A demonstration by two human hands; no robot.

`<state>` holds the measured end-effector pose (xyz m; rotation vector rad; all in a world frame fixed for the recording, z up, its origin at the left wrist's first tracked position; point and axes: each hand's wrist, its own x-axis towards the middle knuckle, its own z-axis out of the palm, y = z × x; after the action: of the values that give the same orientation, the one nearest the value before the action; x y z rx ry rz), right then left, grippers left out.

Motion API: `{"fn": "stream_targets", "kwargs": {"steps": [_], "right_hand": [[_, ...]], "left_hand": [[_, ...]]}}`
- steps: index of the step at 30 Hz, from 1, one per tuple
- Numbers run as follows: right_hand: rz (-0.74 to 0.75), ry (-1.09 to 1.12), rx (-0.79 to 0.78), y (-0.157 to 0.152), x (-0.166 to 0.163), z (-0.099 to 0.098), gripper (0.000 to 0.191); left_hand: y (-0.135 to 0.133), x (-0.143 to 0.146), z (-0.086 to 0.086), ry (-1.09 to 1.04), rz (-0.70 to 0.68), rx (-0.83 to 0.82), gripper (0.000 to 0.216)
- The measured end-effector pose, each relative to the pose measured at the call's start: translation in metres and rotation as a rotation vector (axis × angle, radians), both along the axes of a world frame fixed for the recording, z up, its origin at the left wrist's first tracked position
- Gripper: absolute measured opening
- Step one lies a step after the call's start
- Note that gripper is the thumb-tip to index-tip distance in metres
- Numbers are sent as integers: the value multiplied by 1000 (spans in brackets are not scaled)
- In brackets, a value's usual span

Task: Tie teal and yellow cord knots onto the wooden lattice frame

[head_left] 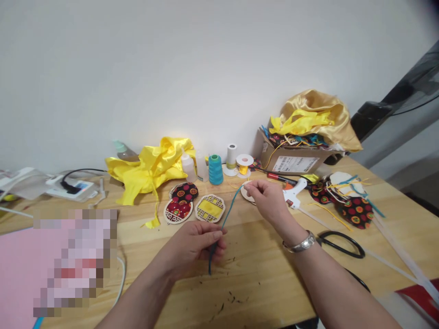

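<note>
My left hand (197, 244) is closed in a pinch on the lower part of a thin teal cord (229, 212), whose loose end hangs below my fingers. The cord runs up and right to my right hand (267, 197), which pinches its upper end against a small round wooden piece (246, 191) on the table. A silver bracelet (302, 244) sits on my right wrist. Just beyond my left hand lie oval wooden frames, one with yellow cloth (210, 208) and two with dark red-patterned cloth (180, 203).
Yellow satin (151, 169), a teal thread cone (215, 169), white spools and small bottles stand at the back. A cardboard box (297, 160) holds gold fabric. A white glue gun (295, 192), patterned ovals (355, 210) and black scissors (343, 244) lie right. Pink paper (20, 274) lies left.
</note>
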<state>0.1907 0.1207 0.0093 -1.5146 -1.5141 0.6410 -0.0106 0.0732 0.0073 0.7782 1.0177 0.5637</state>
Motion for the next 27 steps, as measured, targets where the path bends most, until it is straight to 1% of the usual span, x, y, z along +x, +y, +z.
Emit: {"fn": "stream_targets", "kwargs": {"steps": [6,8,10,12,14,16,19,23,25,27], "right_hand": [[-58,73,5,1,5,4,28],[-69,91,10,1,5,5,28],[-67,100,11,0,4,5,28],[-23,102,17,-4,0,5,25],[68,85,41,-10,-7,4,21],[195,49,89,-17,-16,3,15],[324,3,121,-27,-28,0,9],[427,44,10,-32,-36,-2,10],[450,67,-76,-31,-36,-2,12],[447,114,-194,-29,-36,-2,13]], "left_hand": [[-1,-4,-6,35,-155,63,14],[-1,-4,-7,46,-157,61,19],[0,-3,-8,33,-93,31,20],[0,-1,-7,-4,15,-11,17],[1,1,-6,-46,127,-43,14],[1,3,-5,-96,219,-58,12],[2,4,-6,-167,308,-52,13],[2,3,-9,-229,354,-39,12],[3,4,-11,-250,361,-41,12],[3,4,-12,-267,361,-32,12]]}}
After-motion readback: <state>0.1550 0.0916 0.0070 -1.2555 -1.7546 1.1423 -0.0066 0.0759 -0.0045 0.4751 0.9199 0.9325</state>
